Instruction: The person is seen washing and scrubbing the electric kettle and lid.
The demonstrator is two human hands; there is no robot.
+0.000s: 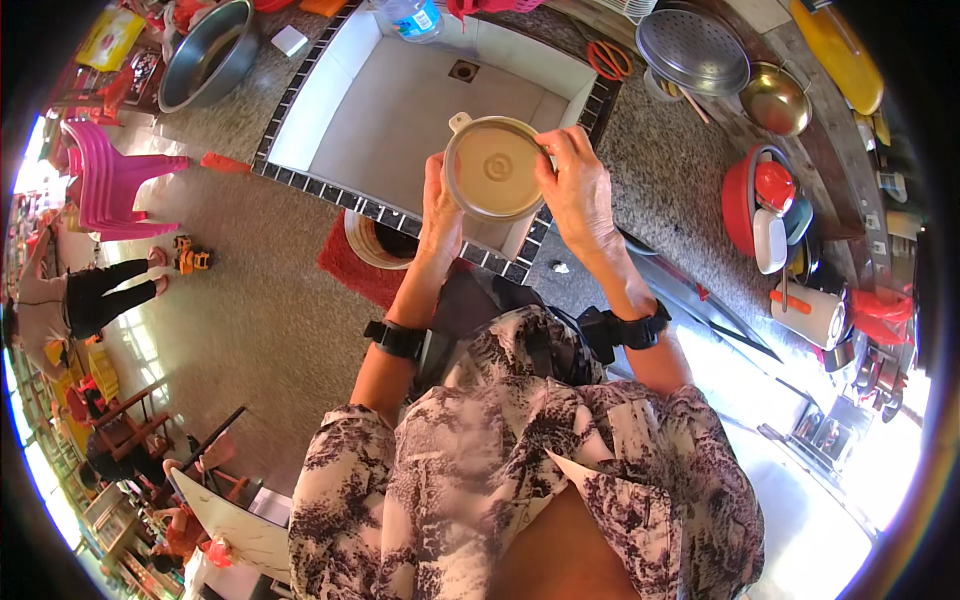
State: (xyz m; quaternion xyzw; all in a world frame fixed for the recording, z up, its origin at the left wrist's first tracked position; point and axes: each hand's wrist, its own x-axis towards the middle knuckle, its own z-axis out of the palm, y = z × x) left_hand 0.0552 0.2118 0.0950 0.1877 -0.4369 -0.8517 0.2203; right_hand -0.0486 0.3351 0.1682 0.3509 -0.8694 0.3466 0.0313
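Observation:
Between both hands I hold a round, translucent tan container or lid (498, 168) with a raised rim, a small tab at its upper left and a ring mark in its centre. My left hand (441, 202) grips its left side, the fingers partly hidden behind it. At the upper right rim, my right hand (574, 176) pinches the edge between thumb and fingers. The piece is above the near part of a pale tiled sink basin (375, 105) edged in black tiles. A drain (464, 70) shows in the basin floor.
A water bottle (412, 19) stands at the basin's far side. A white bucket (379, 238) and red mat (352, 259) lie below its near left edge. Metal basin (206, 56), pink stools (112, 180) and a person (75, 300) are left. A steamer pan (694, 49) and red tub (739, 199) are right.

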